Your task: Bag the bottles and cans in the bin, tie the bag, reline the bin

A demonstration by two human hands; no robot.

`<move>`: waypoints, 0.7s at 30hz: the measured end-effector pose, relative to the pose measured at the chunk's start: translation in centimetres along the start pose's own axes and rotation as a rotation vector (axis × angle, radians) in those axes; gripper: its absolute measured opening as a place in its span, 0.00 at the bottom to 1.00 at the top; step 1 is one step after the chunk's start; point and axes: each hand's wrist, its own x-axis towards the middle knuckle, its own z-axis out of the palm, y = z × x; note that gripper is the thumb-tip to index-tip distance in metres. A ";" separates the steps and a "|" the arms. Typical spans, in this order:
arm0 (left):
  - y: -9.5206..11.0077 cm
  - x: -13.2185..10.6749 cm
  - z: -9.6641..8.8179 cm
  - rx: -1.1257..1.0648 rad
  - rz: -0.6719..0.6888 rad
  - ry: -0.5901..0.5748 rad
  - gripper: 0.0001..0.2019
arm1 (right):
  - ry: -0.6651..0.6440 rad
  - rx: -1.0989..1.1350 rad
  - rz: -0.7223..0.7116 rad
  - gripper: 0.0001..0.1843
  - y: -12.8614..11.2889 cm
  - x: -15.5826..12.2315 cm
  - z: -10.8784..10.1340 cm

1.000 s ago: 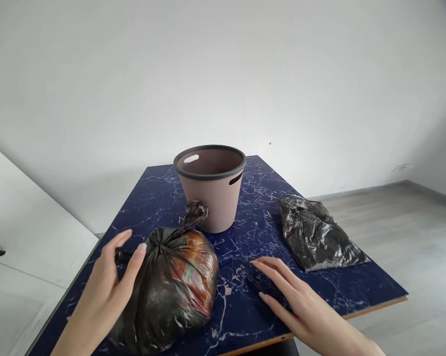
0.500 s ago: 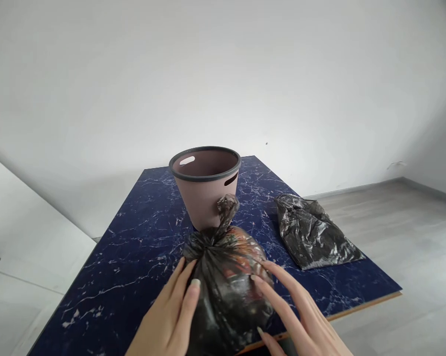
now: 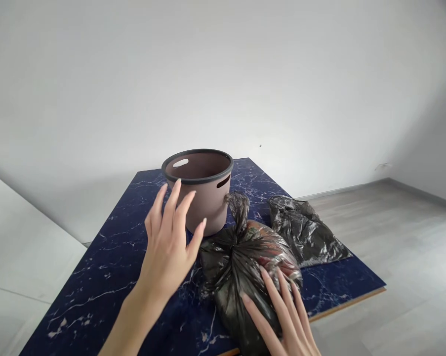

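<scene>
Head view, lower right: right hand point(image 3: 287, 321) spread ungrasping over the tied garbage bag point(image 3: 249, 257), likely steadying it; left hand point(image 3: 166, 247), empty, splayed before the wastebasket point(image 3: 212, 210).

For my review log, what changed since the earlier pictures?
The knotted, bulging black plastic bag moved rightward on the blue marbled table, right hand now touching it. The left hand came off it and is raised, open, before the round pinkish plastic bin. Bin and flat black plastic bag stayed put.

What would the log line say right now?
left hand: open, near bin | right hand: on knotted bag | flattened bag: on table
</scene>
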 end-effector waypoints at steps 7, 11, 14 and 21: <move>-5.1 5.6 1.1 0.161 0.171 0.066 0.20 | -0.087 0.068 -0.049 0.52 0.7 3.2 1.7; -6.5 5.4 0.1 0.170 0.153 0.088 0.10 | -0.129 0.131 -0.001 0.47 0.8 5.5 2.7; -7.3 4.3 -1.1 0.129 0.114 0.099 0.07 | -0.142 0.192 0.018 0.44 1.5 8.0 4.2; -9.5 2.0 -5.5 0.144 -0.063 0.101 0.10 | -0.272 0.124 0.158 0.42 4.9 16.2 9.4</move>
